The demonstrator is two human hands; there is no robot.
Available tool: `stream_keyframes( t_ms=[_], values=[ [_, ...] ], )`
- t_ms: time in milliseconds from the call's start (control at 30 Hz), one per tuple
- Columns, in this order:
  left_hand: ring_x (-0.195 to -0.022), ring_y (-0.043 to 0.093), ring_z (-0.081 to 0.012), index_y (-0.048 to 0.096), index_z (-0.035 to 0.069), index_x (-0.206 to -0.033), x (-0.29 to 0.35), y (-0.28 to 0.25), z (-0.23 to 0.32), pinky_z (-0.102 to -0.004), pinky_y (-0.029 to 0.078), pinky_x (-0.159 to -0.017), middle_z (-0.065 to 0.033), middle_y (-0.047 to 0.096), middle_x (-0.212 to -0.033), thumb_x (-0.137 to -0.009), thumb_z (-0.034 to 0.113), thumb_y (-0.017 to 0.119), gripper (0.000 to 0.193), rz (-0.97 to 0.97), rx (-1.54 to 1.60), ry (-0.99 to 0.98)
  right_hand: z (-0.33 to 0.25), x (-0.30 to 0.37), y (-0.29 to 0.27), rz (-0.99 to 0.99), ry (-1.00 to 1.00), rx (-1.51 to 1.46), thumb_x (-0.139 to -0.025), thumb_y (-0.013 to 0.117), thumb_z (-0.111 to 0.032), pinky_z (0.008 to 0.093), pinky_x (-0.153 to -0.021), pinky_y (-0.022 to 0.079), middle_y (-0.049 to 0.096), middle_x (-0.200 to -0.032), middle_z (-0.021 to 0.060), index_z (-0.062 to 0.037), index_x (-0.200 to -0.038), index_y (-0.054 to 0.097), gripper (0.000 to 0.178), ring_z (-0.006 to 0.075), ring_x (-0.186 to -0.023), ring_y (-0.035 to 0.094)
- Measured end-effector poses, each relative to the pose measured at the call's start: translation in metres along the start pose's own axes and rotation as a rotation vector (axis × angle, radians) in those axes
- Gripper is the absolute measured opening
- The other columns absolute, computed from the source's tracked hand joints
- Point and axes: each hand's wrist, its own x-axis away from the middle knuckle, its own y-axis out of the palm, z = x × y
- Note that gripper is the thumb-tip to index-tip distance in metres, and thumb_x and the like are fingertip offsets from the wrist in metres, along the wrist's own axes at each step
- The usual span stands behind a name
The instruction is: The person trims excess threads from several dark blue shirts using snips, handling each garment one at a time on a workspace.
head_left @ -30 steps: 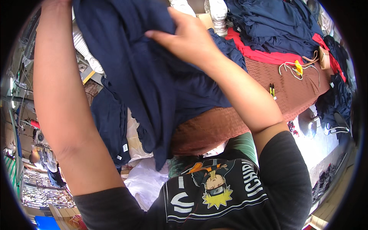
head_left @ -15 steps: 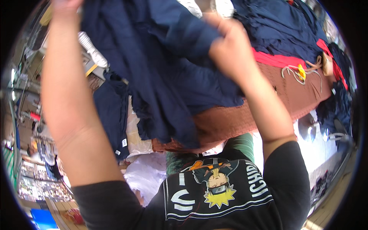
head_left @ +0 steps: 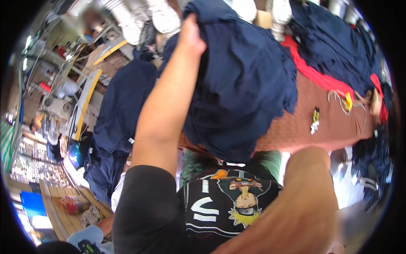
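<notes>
A navy blue garment [head_left: 245, 72] lies bunched over the brown cloth-covered table [head_left: 292, 131], its lower folds hanging past the near edge. My left hand [head_left: 193, 36] grips it at the upper left; the thumb side shows, while the fingertips are hidden in the fabric. My right arm is bent sharply, with the blurred forearm running down to the lower edge; the right hand itself is outside the picture. Small yellow-and-black thread snips [head_left: 315, 120] rest on the table, right of the garment.
More navy garments are piled at the back right [head_left: 334, 46] and hang at the left [head_left: 122, 101]. A red strip [head_left: 311, 74] edges the right pile, near a yellow piece with cords [head_left: 348, 102]. White thread cones [head_left: 165, 19] stand behind. Another person's arm [head_left: 105, 225] shows lower left.
My left hand has moved right and down with the navy garment, which has settled more onto the table. My right hand has let go of the cloth and drawn back out of the picture.
</notes>
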Motion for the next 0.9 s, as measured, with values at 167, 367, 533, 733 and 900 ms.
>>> stream_keyframes(
  t_ms=[167, 367, 533, 733, 900],
  values=[
    [-0.105, 0.063, -0.0247, 0.055, -0.005, -0.119, 0.081, 0.007, 0.003, -0.0375, 0.049, -0.095, -0.0121, 0.062, -0.118, -0.095, 0.008, 0.048, 0.029, 0.175, -0.102, 0.47, 0.001, 0.011, 0.003, 0.069, -0.095, 0.016, -0.092, 0.049, -0.048, 0.0362, -0.071, 0.05, 0.048, -0.128, 0.0391, 0.0172, -0.126, 0.049, 0.073, 0.0407, -0.104, 0.061],
    [-0.117, 0.057, -0.0245, 0.049, 0.0, -0.13, 0.201, -0.087, -0.035, -0.0381, 0.048, -0.097, -0.0117, 0.054, -0.132, -0.093, 0.015, 0.055, 0.04, 0.243, -0.152, 0.374, 0.018, 0.011, 0.031, 0.248, -0.252, 0.084, -0.094, 0.047, -0.049, 0.0405, -0.07, 0.049, 0.052, -0.123, 0.0387, 0.016, -0.121, 0.054, 0.071, 0.0436, -0.1, 0.062],
    [-0.116, 0.055, -0.0209, 0.046, 0.0, -0.131, 0.223, -0.098, -0.048, -0.0341, 0.042, -0.101, -0.0107, 0.055, -0.13, -0.085, 0.004, 0.064, 0.05, 0.35, -0.627, 0.335, -0.004, 0.024, -0.003, -0.025, 0.024, 0.101, -0.092, 0.055, -0.043, 0.037, -0.066, 0.043, 0.061, -0.116, 0.025, 0.0057, -0.124, 0.057, 0.057, 0.0337, -0.087, 0.063],
    [-0.114, 0.056, -0.0228, 0.05, 0.0, -0.127, 0.214, -0.118, -0.056, -0.0334, 0.042, -0.099, -0.011, 0.057, -0.126, -0.088, 0.012, 0.063, 0.043, 0.256, -0.787, 0.469, 0.004, 0.058, -0.067, 0.401, 0.616, 0.932, -0.075, 0.076, -0.028, 0.0475, -0.101, 0.043, 0.06, -0.125, 0.0186, 0.0003, -0.119, 0.063, 0.054, 0.0385, -0.12, 0.054],
    [-0.112, 0.058, -0.0322, 0.061, 0.007, -0.122, 0.102, -0.06, 0.082, -0.0372, 0.046, -0.096, -0.0132, 0.061, -0.122, -0.088, 0.031, 0.059, 0.041, -0.097, -1.732, 0.695, 0.035, 0.108, -0.183, 0.948, 1.209, 1.24, -0.091, 0.057, -0.01, 0.0288, -0.082, 0.051, 0.07, -0.099, 0.0109, -0.0061, -0.114, 0.066, 0.025, 0.0173, -0.095, 0.066]
  ],
)
